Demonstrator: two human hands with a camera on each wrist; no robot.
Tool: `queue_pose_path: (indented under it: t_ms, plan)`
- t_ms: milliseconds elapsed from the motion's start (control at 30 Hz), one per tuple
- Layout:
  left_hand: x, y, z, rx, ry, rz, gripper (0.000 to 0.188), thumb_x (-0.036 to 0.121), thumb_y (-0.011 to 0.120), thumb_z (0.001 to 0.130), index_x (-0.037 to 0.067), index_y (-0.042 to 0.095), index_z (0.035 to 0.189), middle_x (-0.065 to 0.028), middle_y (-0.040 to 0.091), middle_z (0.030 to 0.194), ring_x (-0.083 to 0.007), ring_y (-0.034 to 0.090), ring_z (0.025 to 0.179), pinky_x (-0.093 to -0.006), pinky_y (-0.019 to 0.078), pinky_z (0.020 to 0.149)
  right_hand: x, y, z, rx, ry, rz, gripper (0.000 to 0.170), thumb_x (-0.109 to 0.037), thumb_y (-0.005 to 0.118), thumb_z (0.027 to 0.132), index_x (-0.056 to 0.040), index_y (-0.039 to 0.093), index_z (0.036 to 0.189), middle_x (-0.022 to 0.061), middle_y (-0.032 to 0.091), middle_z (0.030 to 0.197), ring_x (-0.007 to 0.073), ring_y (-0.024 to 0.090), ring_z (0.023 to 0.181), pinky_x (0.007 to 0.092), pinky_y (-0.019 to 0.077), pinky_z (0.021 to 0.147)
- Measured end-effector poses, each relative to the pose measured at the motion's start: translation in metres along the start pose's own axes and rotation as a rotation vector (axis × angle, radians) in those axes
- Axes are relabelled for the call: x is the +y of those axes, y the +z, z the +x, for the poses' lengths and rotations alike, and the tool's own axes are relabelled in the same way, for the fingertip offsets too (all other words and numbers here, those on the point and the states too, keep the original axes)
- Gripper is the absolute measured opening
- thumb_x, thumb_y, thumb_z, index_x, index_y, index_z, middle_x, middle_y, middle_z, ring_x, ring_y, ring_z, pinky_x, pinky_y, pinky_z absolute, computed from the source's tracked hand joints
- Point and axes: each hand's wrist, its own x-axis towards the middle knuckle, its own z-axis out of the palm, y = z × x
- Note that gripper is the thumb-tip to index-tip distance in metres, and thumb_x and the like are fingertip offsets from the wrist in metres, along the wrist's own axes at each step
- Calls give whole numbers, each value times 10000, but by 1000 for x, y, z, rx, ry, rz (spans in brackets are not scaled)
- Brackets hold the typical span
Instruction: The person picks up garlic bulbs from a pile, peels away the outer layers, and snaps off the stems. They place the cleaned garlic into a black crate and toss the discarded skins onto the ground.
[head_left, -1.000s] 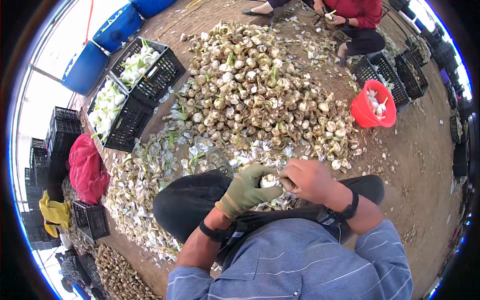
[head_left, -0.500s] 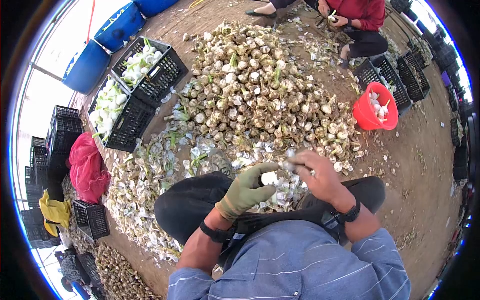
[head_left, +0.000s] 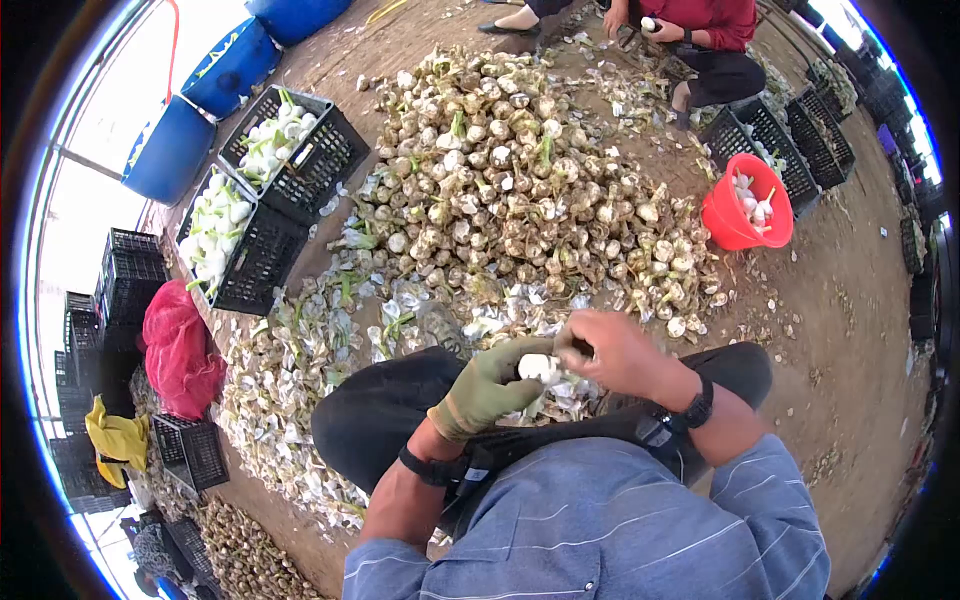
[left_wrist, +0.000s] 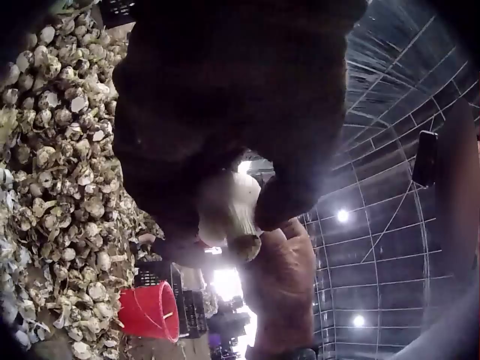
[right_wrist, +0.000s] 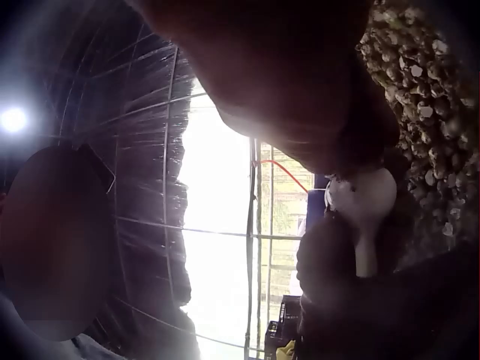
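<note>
My left hand (head_left: 480, 390), in a green glove, holds a white peeled garlic bulb (head_left: 540, 368) between thumb and fingers above my lap. My bare right hand (head_left: 625, 352) has curled fingers pinching at the bulb's right side. In the left wrist view the garlic bulb (left_wrist: 236, 206) sits below the dark glove, with the right hand's fingertips (left_wrist: 285, 236) at its lower end. The right wrist view shows the round bulb (right_wrist: 367, 199), its pale stem running down towards the glove. A big heap of unpeeled garlic (head_left: 520, 190) lies in front of me.
Two black crates (head_left: 275, 250) of white garlic stand at the left, near blue tubs (head_left: 170, 150). A red bucket (head_left: 725, 215) with a few bulbs is at the right. Peeled skins (head_left: 280, 420) cover the ground by my knee. Another person (head_left: 710, 30) sits opposite.
My right hand moved away from the bulb with a bit of greyish skin at its fingertips, then came back to it. The left hand kept its hold while the bulb shifted slightly.
</note>
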Motion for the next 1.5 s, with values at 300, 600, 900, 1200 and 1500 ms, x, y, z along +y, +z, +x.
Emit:
queue_pose_path:
  t_ms: [300,600,900,1200,1500]
  plan:
    - [-16,-1,10,-28,42,-613,541,205,604,870,-44,501,1339,-127,641,1162,-175,632,947,-289,535,778,2,7,-5,328,17,134,226,-161,651,889,-34,632,1074,184,638,1006,334,634,942,409,500,842]
    - [-19,3,8,281,110,-604,264,159,521,947,-2,587,1146,-122,645,964,-206,641,796,-326,540,712,-24,41,-7,367,-155,-100,526,-304,848,737,-47,620,1135,166,596,1157,356,577,1111,422,497,917]
    - [-22,6,9,495,93,-103,363,282,433,1046,-24,627,1017,-140,679,871,-220,650,794,-317,513,700,-31,36,4,278,-220,-143,340,-231,787,793,-62,662,1060,116,638,994,327,618,903,414,508,777]
    - [-26,1,3,467,97,106,231,101,435,970,-40,591,1064,-215,658,873,-396,652,830,-398,515,720,-32,33,12,91,-280,-299,121,-159,679,865,-64,626,919,87,604,859,298,623,765,414,510,669]
    - [-63,-15,11,348,220,397,170,101,541,940,-24,552,1055,-206,671,874,-355,657,757,-398,517,642,-11,25,30,54,-157,-128,119,-143,647,878,-29,619,899,139,628,802,301,639,707,386,522,639]
